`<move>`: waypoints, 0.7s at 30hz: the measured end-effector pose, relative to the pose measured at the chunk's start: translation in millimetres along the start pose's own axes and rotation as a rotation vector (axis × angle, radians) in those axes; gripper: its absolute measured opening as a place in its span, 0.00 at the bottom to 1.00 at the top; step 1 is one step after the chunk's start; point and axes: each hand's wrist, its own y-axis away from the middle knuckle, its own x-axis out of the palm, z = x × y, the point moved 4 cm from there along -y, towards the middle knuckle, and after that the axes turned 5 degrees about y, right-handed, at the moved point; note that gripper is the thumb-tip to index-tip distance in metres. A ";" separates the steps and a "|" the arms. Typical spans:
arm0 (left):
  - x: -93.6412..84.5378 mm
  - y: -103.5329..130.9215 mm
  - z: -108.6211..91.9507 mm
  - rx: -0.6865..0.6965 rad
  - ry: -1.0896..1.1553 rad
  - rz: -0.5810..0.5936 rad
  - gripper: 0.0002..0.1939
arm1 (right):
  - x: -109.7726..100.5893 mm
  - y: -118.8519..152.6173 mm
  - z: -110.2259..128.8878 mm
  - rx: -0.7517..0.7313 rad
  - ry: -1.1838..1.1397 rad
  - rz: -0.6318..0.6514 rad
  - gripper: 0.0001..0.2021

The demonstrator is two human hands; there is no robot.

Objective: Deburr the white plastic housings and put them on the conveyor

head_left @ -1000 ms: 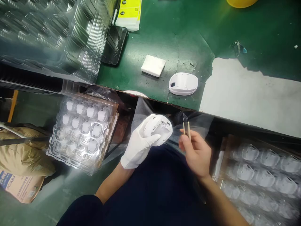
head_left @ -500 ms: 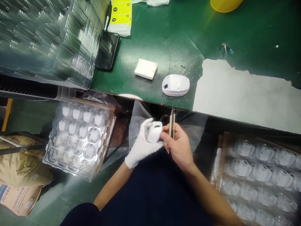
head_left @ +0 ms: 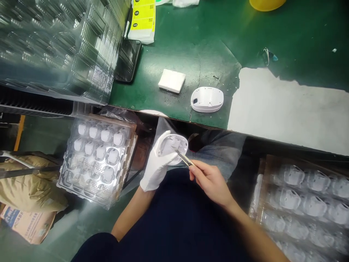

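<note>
a white plastic shell (head_left: 174, 145) sits in front of the lap, just below the table edge, cupped in the gloved left hand (head_left: 157, 163), fingers curled round its rim. the bare right hand (head_left: 211, 182) pinches a thin blade tool (head_left: 184, 158), tip touching the shell's inside. another shell (head_left: 207, 99) lies on the green table (head_left: 286, 32).

green table (head_left: 174, 43), white pad (head_left: 172, 80), phone (head_left: 128, 60), clear trays (head_left: 60, 43)
</note>
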 end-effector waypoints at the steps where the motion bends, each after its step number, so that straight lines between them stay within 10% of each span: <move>1: -0.4 1.1 0.8 0.016 -0.053 -0.017 0.37 | 0.9 -0.6 0.3 -0.005 0.011 0.004 0.23; 14: -5.9 4.6 1.0 -0.003 -0.252 -0.037 0.26 | 15.8 16.9 10.7 -0.319 0.464 -0.256 0.12; 21: -7.9 1.6 -1.9 -0.103 -0.164 0.066 0.33 | 6.1 12.6 13.1 -0.210 0.366 -0.123 0.17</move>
